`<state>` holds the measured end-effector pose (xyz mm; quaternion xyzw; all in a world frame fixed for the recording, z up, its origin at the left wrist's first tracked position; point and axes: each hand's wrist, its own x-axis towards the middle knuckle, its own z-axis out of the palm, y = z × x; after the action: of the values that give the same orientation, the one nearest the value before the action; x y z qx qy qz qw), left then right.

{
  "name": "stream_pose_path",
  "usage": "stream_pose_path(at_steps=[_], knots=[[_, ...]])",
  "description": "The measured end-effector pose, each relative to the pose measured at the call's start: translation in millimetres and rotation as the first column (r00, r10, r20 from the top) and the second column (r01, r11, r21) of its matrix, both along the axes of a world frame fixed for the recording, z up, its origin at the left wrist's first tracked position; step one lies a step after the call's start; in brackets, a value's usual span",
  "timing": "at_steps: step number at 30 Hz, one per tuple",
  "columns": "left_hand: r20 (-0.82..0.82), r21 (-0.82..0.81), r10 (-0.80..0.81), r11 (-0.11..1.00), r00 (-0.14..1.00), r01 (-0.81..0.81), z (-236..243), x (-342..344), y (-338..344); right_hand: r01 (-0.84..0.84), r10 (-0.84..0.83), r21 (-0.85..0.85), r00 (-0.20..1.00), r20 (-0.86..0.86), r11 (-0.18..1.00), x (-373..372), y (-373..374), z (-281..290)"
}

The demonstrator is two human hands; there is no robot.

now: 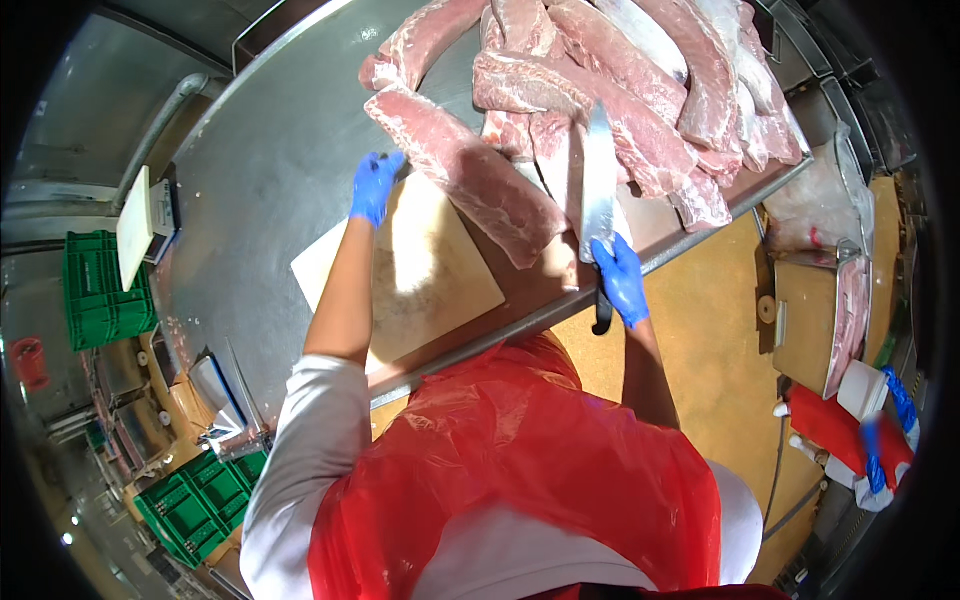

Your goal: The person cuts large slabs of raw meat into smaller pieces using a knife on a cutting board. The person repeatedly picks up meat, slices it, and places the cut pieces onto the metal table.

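Observation:
My left hand [375, 188], in a blue glove, is open with bent fingers at the upper edge of a pale cutting board [335, 280], by a long pink meat piece [462, 172]; whether it touches the meat I cannot tell. In my right hand [620, 275], also blue-gloved, is a large knife [602, 170], its black handle below and wide steel blade pointing away from me. The blade lies over or just above a heap of raw meat strips [640, 120] covering the back right of the metal table [250, 180].
Green crates [108, 285], a white board [135, 225] and a metal pipe are at the left. At the right stand a bagged bin [810, 200] and a box [805, 320]. Lower right, a co-worker [840, 425] in red with blue gloves is near. My red apron meets the near edge.

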<state>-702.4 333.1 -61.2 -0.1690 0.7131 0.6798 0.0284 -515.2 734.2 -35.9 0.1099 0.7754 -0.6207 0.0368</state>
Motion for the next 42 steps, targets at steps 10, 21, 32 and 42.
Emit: stream_pose_path(at_steps=[10, 21, 32, 42], knots=[[0.371, 0.514, -0.01, 0.835, 0.929, -0.196, -57.0, -138.1, -31.5, 0.14, -0.083, -0.227, 0.967, 0.241, 0.964, 76.1, 90.4, -26.4], [-0.082, 0.499, -0.262, 0.825, 0.962, 0.267, 25.9, -130.1, 56.7, 0.023, 0.039, -0.32, 0.982, 0.186, 0.947, 19.7, 43.7, -22.4], [-0.239, 0.693, 0.434, 0.703, 0.869, -0.161, 124.3, 81.2, -13.5, -0.195, 0.245, -0.246, 0.95, 0.192, 0.949, -34.5, -24.0, 19.3], [-0.707, -0.237, 0.251, 0.797, 0.661, -0.556, 336.1, 190.8, -31.7, -0.241, 0.246, -0.168, 0.969, 0.011, 0.956, -23.6, -15.0, 10.0]])
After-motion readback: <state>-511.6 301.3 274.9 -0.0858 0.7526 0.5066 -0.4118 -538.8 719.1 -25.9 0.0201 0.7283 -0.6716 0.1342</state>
